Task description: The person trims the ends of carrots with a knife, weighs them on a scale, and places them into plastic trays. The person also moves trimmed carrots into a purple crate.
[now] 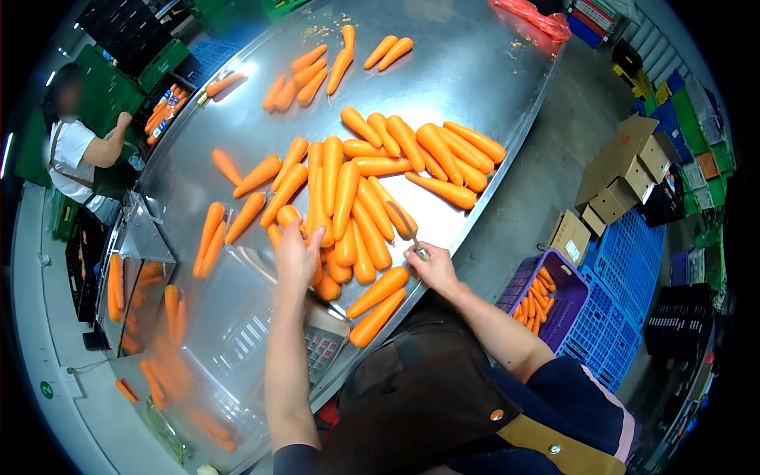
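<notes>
Left grip part-open, touching carrots; right grip closed around tool.

The stainless-steel table carries heaped carrots around and beyond the left hand's grip — others scattered farther off — a calculator nearer the body, and red plastic well beyond.

Smooth orange carrots, heaped at odd angles on a shiny metal table

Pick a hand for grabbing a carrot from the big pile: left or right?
Left, probably: the left hand is at the carrot pile, while the right hand grips what looks like a knife.
</notes>
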A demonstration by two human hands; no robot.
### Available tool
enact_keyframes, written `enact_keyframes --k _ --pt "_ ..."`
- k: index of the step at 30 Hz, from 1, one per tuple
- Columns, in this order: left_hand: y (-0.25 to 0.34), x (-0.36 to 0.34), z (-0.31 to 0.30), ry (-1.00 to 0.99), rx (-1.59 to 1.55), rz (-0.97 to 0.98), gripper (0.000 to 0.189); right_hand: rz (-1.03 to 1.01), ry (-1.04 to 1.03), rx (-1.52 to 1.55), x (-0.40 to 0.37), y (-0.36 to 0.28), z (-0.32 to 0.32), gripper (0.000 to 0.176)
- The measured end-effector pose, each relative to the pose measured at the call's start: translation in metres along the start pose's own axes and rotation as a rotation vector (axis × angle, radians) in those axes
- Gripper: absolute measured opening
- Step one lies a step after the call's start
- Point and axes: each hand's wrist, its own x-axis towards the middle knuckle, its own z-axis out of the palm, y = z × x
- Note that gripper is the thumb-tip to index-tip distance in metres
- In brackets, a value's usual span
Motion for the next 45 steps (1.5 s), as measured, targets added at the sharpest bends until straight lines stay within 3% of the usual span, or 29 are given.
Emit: enact_keyframes --k 3,4,5,10,15,17,19,21,23,24,25,26,27,28,29,31,32,34,37,39,41,45 --pt "-0.016 0.027 0.024 -0.034 0.254 0.158 0.057 -0.037 -0.018 0.008 0.001 0.002 -0.001 0.026" --pt "-0.016 0.033 0.023 -0.067 0.195 0.149 0.061 -0.083 -0.011 -0.036 0.0 0.002 -0.002 0.026" --pt "-0.017 0.037 0.019 -0.175 0.106 0.025 0.058 -0.065 -0.049 -0.032 0.0 -0.001 -0.005 0.024" --pt "-0.002 0.042 0.006 -0.278 -0.106 -0.071 0.04 0.112 -0.228 0.203 0.007 -0.015 -0.02 0.022" --pt "-0.009 0.024 -0.013 -0.463 -0.443 -0.452 0.028 0.199 -0.226 0.252 0.023 -0.031 -0.056 0.02" --pt "-0.043 -0.001 -0.015 -0.454 -0.811 -0.551 0.032 0.223 -0.161 0.274 0.037 -0.027 -0.072 0.018" --pt "-0.055 -0.046 -0.009 -0.3 -1.11 -0.469 0.043 0.202 -0.083 0.271 0.054 -0.029 -0.09 0.017" --pt "-0.029 -0.079 -0.007 -0.246 -1.318 -0.328 0.065 0.153 -0.006 0.215 0.075 -0.034 -0.108 0.017" --pt "0.008 -0.101 0.0 -0.119 -1.503 -0.308 0.085 0.084 0.105 0.164 0.097 -0.037 -0.125 0.02" --pt "-0.01 -0.108 0.006 -0.238 -1.451 -0.177 0.089 0.008 0.178 0.011 0.109 -0.041 -0.137 0.023" --pt "0.004 -0.105 0.003 -0.26 -1.479 -0.191 0.083 -0.104 0.242 -0.073 0.121 -0.046 -0.15 0.024" --pt "0.02 -0.108 -0.002 -0.277 -1.508 -0.208 0.079 -0.063 0.302 -0.109 0.13 -0.057 -0.163 0.022" --pt "0.032 -0.11 -0.005 -0.29 -1.536 -0.224 0.075 -0.218 0.4 -0.2 0.146 -0.049 -0.177 0.024" --pt "0.035 -0.111 -0.004 -0.252 -1.611 -0.328 0.059 -0.251 0.508 -0.33 0.163 -0.036 -0.192 0.028" --pt "0.031 -0.112 0.0 -0.222 -1.582 -0.338 0.057 -0.276 0.599 -0.428 0.173 -0.032 -0.205 0.034" --pt "0.026 -0.11 0.011 -0.165 -1.525 -0.352 0.053 -0.218 0.591 -0.639 0.192 -0.011 -0.226 0.04" --pt "0.031 -0.11 0.01 -0.168 -1.589 -0.4 0.039 -0.052 0.438 -0.588 0.198 -0.008 -0.236 0.042" --pt "0.029 -0.104 0.02 -0.149 -1.365 -0.348 0.032 0.273 0.128 -0.481 0.198 -0.027 -0.25 0.045" --pt "0.045 -0.093 0.021 -0.212 -1.148 -0.289 0.031 0.17 0.073 -0.377 0.199 -0.02 -0.26 0.048" --pt "0.061 -0.084 0.022 -0.286 -1.136 -0.218 0.032 0.214 0.13 -0.291 0.191 -0.021 -0.262 0.042" --pt "0.076 -0.077 0.025 -0.335 -1.177 -0.245 0.038 0.292 0.116 -0.091 0.154 -0.054 -0.255 0.038" --pt "0.09 -0.064 0.045 -0.438 -1.299 -0.185 0.041 0.144 0.179 0.177 0.06 -0.074 -0.201 0.044"
